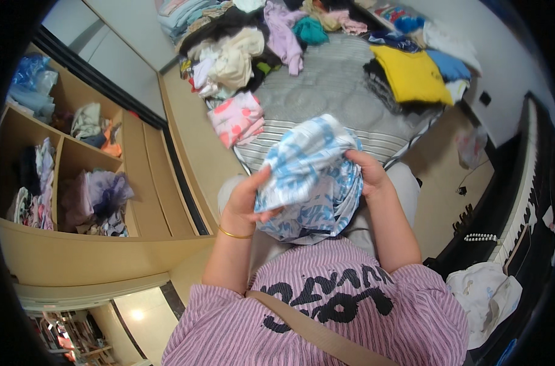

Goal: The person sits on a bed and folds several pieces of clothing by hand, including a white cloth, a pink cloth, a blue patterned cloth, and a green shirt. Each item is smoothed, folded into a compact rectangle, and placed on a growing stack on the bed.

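The room is evenly and brightly lit, perhaps from overhead; a glare spot is seen on the floor below the wardrobe shelves; edges are bent and darkened by fisheye vignetting.

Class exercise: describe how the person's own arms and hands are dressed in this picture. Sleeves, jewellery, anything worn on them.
Both forearms are bare. The left hand has a thin gold bangle at the wrist; the right hand shows no ring, watch or bracelet. The pink-and-white striped top has short sleeves ending at about the elbows, dark lettering on the chest, and a tan strap crossing it.
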The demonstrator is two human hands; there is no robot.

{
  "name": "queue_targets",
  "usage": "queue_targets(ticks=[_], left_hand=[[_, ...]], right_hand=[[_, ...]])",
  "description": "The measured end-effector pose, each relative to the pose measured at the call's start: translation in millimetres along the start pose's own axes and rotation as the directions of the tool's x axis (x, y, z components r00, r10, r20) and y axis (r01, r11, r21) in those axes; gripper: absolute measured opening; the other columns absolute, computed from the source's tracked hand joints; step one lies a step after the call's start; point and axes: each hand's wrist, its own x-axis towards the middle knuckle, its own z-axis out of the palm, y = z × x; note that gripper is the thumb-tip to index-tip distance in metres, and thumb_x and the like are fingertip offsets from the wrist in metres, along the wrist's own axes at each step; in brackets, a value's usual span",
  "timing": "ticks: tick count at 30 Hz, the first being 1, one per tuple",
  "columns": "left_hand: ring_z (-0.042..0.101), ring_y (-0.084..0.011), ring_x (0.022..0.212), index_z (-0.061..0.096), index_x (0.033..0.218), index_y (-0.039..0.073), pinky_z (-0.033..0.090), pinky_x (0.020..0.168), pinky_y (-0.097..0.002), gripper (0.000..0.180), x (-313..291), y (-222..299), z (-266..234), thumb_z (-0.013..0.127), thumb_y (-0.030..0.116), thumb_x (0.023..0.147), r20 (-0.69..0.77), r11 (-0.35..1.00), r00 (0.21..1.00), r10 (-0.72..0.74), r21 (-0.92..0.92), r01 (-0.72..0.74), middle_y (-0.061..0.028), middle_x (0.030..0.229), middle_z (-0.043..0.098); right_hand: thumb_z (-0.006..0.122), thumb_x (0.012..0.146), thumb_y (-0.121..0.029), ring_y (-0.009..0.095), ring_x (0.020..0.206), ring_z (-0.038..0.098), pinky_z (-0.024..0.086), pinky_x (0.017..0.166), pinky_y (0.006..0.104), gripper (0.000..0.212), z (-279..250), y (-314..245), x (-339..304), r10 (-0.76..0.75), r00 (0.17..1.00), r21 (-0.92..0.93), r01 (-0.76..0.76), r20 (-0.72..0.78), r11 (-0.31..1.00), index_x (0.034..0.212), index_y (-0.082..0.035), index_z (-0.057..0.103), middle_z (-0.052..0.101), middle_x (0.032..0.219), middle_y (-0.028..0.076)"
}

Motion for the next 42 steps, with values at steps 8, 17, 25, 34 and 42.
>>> queue_targets(ticks=[8,17,25,34,42], left_hand=[[0.063,-0.0436,0.126,0.040,0.154,-0.003,0.055,0.104,-0.0583,0.070,15,-16,0,0.069,0.029,0.099,0.074,0.953,0.977,0.201,-0.247,-0.177,-0.0239,0.145,0.059],[0.058,-0.0369,0.136,0.041,0.156,0.000,0.043,0.117,-0.0490,0.069,19,-12,63,0.064,0.036,0.103,0.061,0.879,0.905,0.420,0.222,-0.423,-0.0179,0.151,0.057],[0.067,-0.0141,0.107,0.069,0.127,0.001,0.054,0.094,-0.0313,0.035,36,-12,65,0.077,0.020,0.098,-0.207,0.500,0.741,0.639,0.844,-0.195,-0.0042,0.119,0.072],[0.054,-0.0292,0.138,0.056,0.145,0.004,0.042,0.118,-0.0466,0.053,-47,89,76,0.068,0.036,0.103,0.057,0.337,0.425,0.903,0.521,-0.784,-0.0141,0.148,0.058],[0.067,-0.0228,0.121,0.057,0.142,-0.001,0.051,0.108,-0.0364,0.062,-174,-73,-58,0.084,0.010,0.087,-0.565,0.872,0.759,0.324,0.490,-0.007,-0.0107,0.131,0.070]], right_hand=[[0.053,0.106,-0.017,0.035,0.134,0.061,0.049,0.115,0.0494,0.052,45,24,-10,0.028,0.995,0.163,-0.043,0.091,0.986,0.152,0.007,0.044,0.058,0.147,0.026],[0.053,0.110,-0.037,0.018,0.107,0.066,0.047,0.102,0.0345,0.042,77,1,-6,-0.595,0.803,-0.953,0.170,-0.012,0.250,0.126,-0.001,0.066,0.072,0.118,0.007],[0.064,0.106,-0.028,0.017,0.101,0.070,0.055,0.092,0.0351,0.030,118,-5,26,-0.490,0.833,-0.628,0.241,-0.257,0.740,0.119,-0.002,0.071,0.074,0.113,0.007],[0.050,0.112,-0.028,0.029,0.126,0.064,0.049,0.109,0.0463,0.038,159,-160,-32,-0.898,0.431,-0.289,0.852,-0.087,0.437,0.135,0.002,0.059,0.067,0.135,0.016],[0.055,0.109,-0.019,0.020,0.108,0.070,0.055,0.094,0.0353,0.030,-68,-108,-92,-0.706,0.446,-0.707,0.201,-0.550,0.678,0.129,0.002,0.065,0.073,0.122,0.010]])
